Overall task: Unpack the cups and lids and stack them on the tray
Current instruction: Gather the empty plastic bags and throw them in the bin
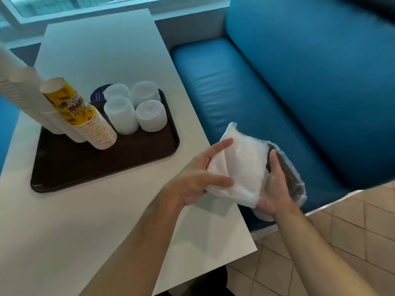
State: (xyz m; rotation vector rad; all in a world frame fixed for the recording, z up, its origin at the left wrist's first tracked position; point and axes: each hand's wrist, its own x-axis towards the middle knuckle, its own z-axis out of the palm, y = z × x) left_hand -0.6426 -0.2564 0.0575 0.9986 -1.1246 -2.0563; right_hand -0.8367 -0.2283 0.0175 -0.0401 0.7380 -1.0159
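While both bare hands meet above the table's edge at about four o'clock from the tray, they share one load: a clear plastic sleeve packed with white lids [239, 165], whose far end at three o'clock bunches around something dark that cannot be identified. The left hand [198, 178] grips the sleeve's near end, thumb and forefinger stretched along the plastic, the other fingers curled beneath. The right hand [275, 189] cups the opposite end from below, thumb pressed against the dark edge, fingers wrapped behind the bag. The dark brown rectangular plastic tray [119, 161] lies on the white rectangular table [102, 50]. At the tray's nine o'clock side stand leaning columns of nested white paper cups [94, 129], the foremost topped by an inverted cup with a yellow printed wrap [70, 103]; more plain white columns [19, 82] rise toward ten o'clock. At the tray's one o'clock corner sit four short stacks of translucent white lids [136, 110], touching one another, with a dark purple round disc [99, 95] just behind. A blue upholstered bench seat [277, 82] fills the two o'clock region; beige floor tiles [342, 231] lie at five o'clock.
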